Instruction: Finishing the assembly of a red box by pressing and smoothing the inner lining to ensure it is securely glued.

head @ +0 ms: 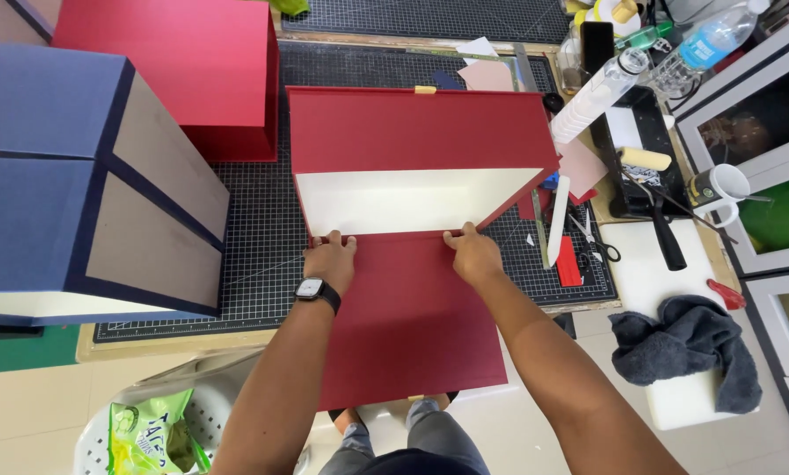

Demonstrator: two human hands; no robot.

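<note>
A gridded black cutting mat (pixel 262 229) covers the workbench over a pale tiled floor (pixel 535 431). At 12 o'clock of both hands stands the red box (pixel 412 132), its flap (pixel 407 317) hanging toward 6. The left hand (pixel 329 260) and right hand (pixel 472 253) press fingertips, fingers curled, gripping nothing, on the flap's fold.

The blue box (pixel 78 176) is cut by the left picture edge. The red box (pixel 412 167) hides part of the cutting mat (pixel 262 229). The fingertips are hidden behind the box fold.
</note>
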